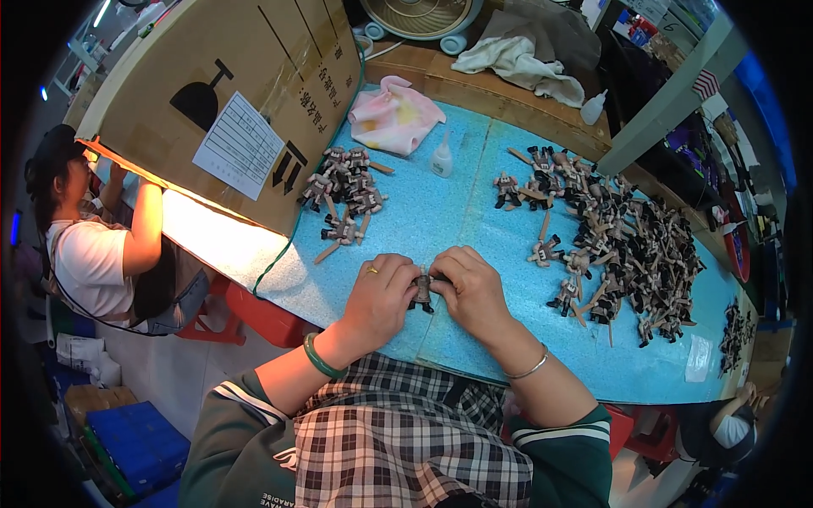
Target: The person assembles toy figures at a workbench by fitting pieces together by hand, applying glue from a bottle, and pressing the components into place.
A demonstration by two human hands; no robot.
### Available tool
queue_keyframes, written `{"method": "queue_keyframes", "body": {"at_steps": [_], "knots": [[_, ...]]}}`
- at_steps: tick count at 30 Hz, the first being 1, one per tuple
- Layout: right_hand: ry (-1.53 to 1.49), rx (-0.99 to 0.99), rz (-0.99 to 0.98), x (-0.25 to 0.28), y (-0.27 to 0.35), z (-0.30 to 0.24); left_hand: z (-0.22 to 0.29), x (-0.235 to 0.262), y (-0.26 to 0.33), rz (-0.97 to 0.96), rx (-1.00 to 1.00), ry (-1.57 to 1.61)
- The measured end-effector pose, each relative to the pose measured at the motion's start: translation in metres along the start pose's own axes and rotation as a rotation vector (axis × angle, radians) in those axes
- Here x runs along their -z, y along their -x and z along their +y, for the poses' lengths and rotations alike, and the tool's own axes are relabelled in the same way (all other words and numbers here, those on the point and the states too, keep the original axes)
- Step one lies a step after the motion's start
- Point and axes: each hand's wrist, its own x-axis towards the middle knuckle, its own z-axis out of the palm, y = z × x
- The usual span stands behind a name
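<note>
Between my two hands, near the front edge of the blue-covered table (474,245), is a small toy figure (423,292) with a grey-brown body and dark feet. My left hand (383,292) pinches it from the left. From the right, the fingertips of my right hand (467,286) close on it too. My fingers cover its head and arms. A small pile of similar figures (343,195) lies beyond my left hand, some with flat wooden sticks. To the right spreads a much larger heap of figures (622,245).
A tall cardboard box (254,102) stands at the left. Behind my hands are a small white bottle (441,157) and a pink cloth (394,114). A fan (422,13) and white rags (525,63) sit on the back ledge. A co-worker (102,237) sits at the left.
</note>
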Motion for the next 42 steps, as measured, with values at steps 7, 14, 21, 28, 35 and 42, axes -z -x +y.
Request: {"method": "queue_keyframes", "body": {"at_steps": [7,14,21,28,35,42], "knots": [[0.024,-0.052,0.069,-0.001,0.004,-0.006,0.0,-0.001,-0.002,0.006,0.004,-0.002],[0.081,-0.036,0.042,0.0,0.004,-0.003,0.0,-0.002,-0.002,0.002,0.015,0.005],[0.036,0.042,0.01,-0.001,0.002,0.004,0.001,-0.001,-0.002,0.011,-0.008,-0.013],[0.046,-0.019,0.061,-0.002,0.005,-0.004,0.0,-0.002,-0.001,0.017,0.019,0.001],[0.046,0.042,0.022,-0.001,0.002,0.003,-0.001,-0.001,-0.002,0.013,-0.012,-0.019],[0.147,-0.015,0.029,0.004,0.005,-0.013,0.001,0.004,0.004,0.064,0.074,-0.075]]}}
